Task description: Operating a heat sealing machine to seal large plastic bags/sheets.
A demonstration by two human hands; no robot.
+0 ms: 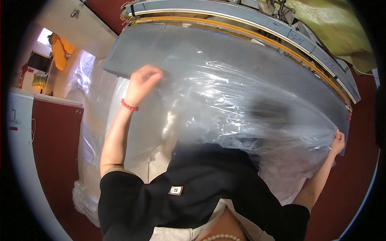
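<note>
Table [136,44]: grey, above red floor [364,132].
Film [225,94]: clear, draped over the table; probably light, limp, slippery, easily torn; edges seem best to grip.
Right hand [338,141]: pinches film at the table's right end.
Left hand [145,82]: curled, near the table's left end; cannot tell if gripping.
Beam [241,16]: behind the table, likely limiting reach.
Sack [337,32]: green, behind the table's right.

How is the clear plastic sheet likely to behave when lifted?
The clear sheet is probably floppy: folds run to the right hand gripping it. It's likely light, thin enough to show the grey surface beneath. Its gloss suggests slipperiness.
</note>
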